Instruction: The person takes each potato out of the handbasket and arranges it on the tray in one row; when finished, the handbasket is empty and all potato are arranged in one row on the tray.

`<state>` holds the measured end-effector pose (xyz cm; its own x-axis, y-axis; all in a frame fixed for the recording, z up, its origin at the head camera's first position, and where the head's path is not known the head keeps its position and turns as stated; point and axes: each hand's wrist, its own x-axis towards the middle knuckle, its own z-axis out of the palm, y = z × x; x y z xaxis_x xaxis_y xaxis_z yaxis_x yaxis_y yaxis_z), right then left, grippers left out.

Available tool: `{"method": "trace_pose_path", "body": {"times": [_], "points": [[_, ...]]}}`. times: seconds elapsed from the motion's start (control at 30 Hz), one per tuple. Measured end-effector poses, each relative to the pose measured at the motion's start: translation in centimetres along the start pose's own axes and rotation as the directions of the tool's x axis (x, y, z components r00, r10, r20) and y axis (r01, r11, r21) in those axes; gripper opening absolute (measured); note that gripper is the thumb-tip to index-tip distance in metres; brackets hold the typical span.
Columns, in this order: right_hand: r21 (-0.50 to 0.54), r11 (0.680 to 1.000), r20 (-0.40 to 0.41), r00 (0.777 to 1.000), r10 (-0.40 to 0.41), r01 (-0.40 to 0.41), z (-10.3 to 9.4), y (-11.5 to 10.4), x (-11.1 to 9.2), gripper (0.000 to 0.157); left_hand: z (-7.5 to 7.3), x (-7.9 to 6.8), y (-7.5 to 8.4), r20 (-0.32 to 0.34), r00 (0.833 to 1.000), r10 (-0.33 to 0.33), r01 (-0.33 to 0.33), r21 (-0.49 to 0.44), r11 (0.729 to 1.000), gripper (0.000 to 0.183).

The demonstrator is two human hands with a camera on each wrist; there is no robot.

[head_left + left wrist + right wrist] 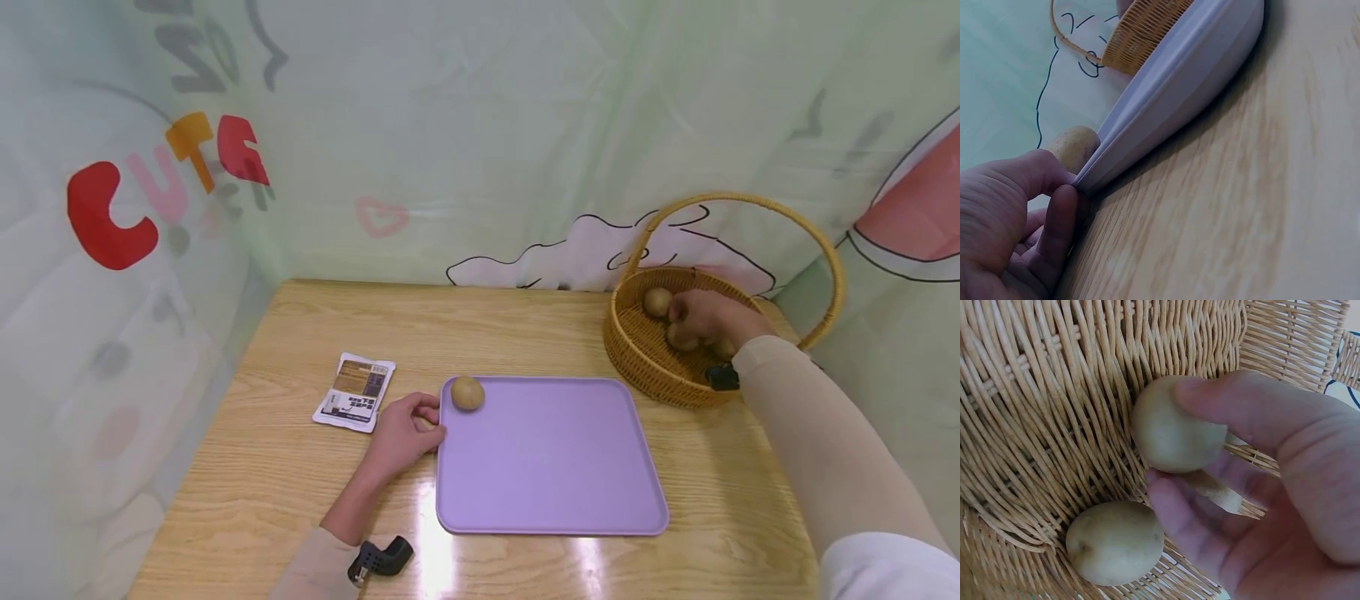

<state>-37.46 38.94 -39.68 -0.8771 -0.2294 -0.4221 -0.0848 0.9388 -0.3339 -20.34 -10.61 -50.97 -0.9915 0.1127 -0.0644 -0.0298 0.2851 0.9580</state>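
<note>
Inside the wicker basket [637, 354], my right hand [708, 317] grips a round potato [1175, 428] between thumb and fingers. A second potato [1115, 542] lies on the basket's woven bottom beside the fingertips, and part of another potato [1216, 492] shows behind the hand. My left hand [405, 437] pinches the left rim of a lilac tray [551, 458] between thumb and finger, as the left wrist view also shows. One potato [467, 393] sits in the tray's far left corner, just beyond that hand.
A white and brown printed packet [355, 392] lies on the wooden table [277, 467], left of the tray. The basket's tall handle [750, 198] arches above the right hand. A printed curtain [450, 125] hangs behind the table.
</note>
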Motion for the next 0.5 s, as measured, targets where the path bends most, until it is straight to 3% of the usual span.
{"method": "trace_pose_path", "body": {"times": [0.27, 0.5], "points": [[-0.052, 0.994, -0.066, 0.993, -0.103, 0.099, -0.6, -0.7, -0.6, 0.024, 0.0, -0.1, 0.1, -0.01, 1.0, 0.011, -0.01, 0.039, 0.999, 0.041], [-0.085, 0.989, -0.141, 0.981, -0.134, 0.123, -1.0, -1.6, -1.1, 0.027, 0.0, 0.0, -0.1, -0.009, 1.0, 0.02, -0.019, 0.043, 0.999, 0.04]]}}
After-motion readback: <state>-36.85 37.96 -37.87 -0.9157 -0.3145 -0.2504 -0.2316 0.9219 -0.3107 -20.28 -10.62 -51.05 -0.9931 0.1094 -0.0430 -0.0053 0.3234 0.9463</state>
